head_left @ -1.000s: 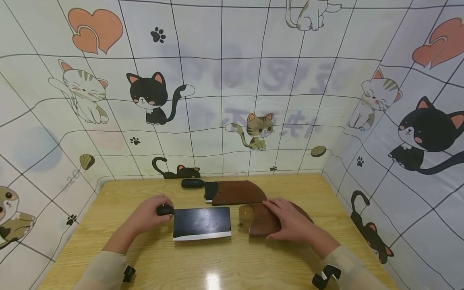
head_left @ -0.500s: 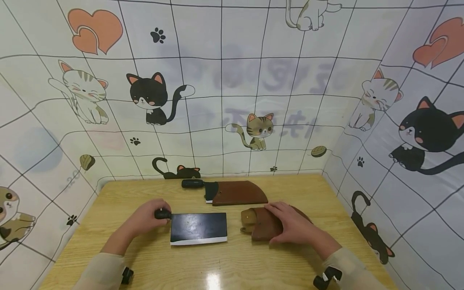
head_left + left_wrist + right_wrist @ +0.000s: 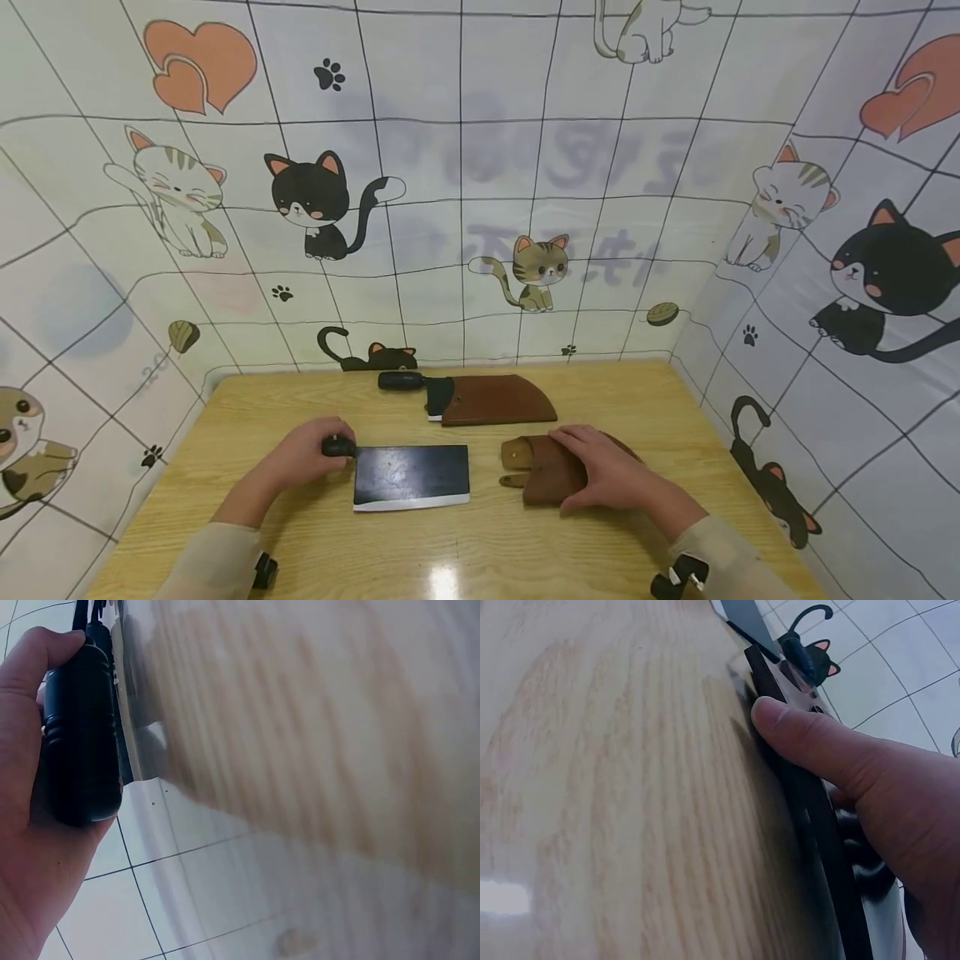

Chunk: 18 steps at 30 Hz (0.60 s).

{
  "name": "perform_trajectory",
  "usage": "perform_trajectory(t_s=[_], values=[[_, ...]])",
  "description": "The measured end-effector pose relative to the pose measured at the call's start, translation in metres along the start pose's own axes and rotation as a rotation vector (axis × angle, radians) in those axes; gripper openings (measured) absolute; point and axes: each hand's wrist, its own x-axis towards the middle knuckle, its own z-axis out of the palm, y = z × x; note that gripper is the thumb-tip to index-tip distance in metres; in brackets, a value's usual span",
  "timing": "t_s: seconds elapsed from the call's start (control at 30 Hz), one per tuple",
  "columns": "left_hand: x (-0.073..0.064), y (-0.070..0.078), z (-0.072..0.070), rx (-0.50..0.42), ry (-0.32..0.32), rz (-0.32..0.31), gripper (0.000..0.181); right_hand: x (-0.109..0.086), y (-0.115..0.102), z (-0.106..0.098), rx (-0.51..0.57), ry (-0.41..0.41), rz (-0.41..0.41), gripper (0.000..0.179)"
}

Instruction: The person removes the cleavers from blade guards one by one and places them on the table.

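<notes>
In the head view my left hand (image 3: 311, 450) grips the black handle (image 3: 338, 446) of a cleaver with a wide dark blade (image 3: 411, 473) and a pale lower edge. The left wrist view shows the thumb along that handle (image 3: 84, 735). To the right, a brown leather knife sheath (image 3: 551, 471) with a lighter strap at its left end is held by my right hand (image 3: 607, 468) from above. My right thumb presses the sheath's near edge (image 3: 810, 802) in the right wrist view. The fingers' far side is partly hidden. A gap separates blade and sheath.
Farther back lies a second knife, its black handle (image 3: 401, 381) pointing left and its blade mostly inside a brown sheath (image 3: 498, 400). All lie on a wooden table (image 3: 375, 558). A cat-printed white cloth (image 3: 420, 317) hangs behind and along both sides.
The cleaver has moved slightly left and toward the person in my left hand. My right hand has brought the sheath a little nearer and to the right. The rear knife has stayed put.
</notes>
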Motion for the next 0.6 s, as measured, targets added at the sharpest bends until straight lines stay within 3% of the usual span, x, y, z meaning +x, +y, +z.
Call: perform_trajectory(t_s=[0.2, 0.6], values=[[-0.001, 0.000, 0.001, -0.017, -0.013, 0.004, 0.027, 0.001, 0.005, 0.007, 0.015, -0.025, 0.011, 0.123], [0.000, -0.001, -0.002, -0.083, -0.092, -0.056, 0.022, 0.001, 0.010, 0.011, 0.089, -0.062, 0.032, 0.124]])
